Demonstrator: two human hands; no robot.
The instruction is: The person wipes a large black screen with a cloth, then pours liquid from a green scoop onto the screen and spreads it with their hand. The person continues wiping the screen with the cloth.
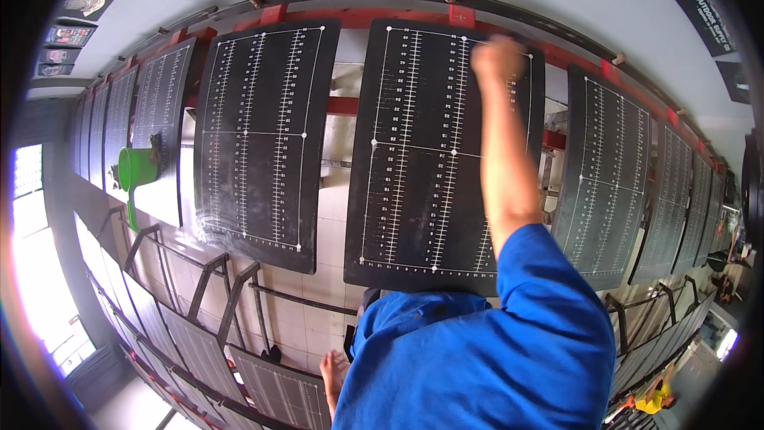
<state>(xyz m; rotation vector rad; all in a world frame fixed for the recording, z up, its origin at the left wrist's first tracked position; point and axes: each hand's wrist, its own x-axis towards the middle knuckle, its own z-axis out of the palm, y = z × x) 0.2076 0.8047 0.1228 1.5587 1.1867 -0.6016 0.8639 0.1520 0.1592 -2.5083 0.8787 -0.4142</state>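
Observation:
Before me lies a large black board (434, 111) with white scale lines and dots. My right hand (500, 60) reaches over its far right part, the arm stretched out in a blue sleeve. Motion smears that hand, so its fingers and anything in them cannot be made out. Low beside my body hangs my left hand (334, 370), its fingers loosely apart, with nothing seen in it. It is away from the board, near the walkway behind it.
Similar marked boards (267, 135) stand in a row on both sides, on red supports. A green scoop-like container (138, 169) with a handle rests on a board at left. Dark metal frames (239, 295) fill the near side. A person in yellow (654, 400) is at lower right.

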